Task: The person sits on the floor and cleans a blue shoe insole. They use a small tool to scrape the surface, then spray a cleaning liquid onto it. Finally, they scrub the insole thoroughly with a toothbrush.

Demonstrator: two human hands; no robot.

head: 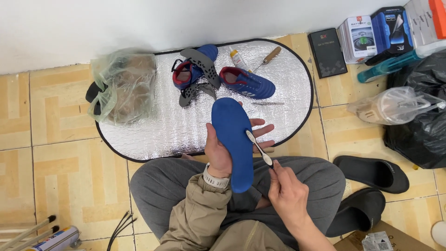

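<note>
The left hand (218,151) cups a blue insole (232,142) from beneath, its grip wrapped round the edge with fingertips showing past the far side, holding it above the lap. The right hand (287,193) has its grip pinched tight on the handle of a toothbrush (258,148), whose head lies against the insole's face. Just beyond the hands, on a silver foil mat (148,128) spread on the tiled floor, lie two blue football boots (223,74), grey insoles, a small bottle (238,58) and a wooden-handled tool (267,58). Left of them sits a clear plastic bag (123,86) holding something brownish. Right of the grip rest black slippers (371,173).
</note>
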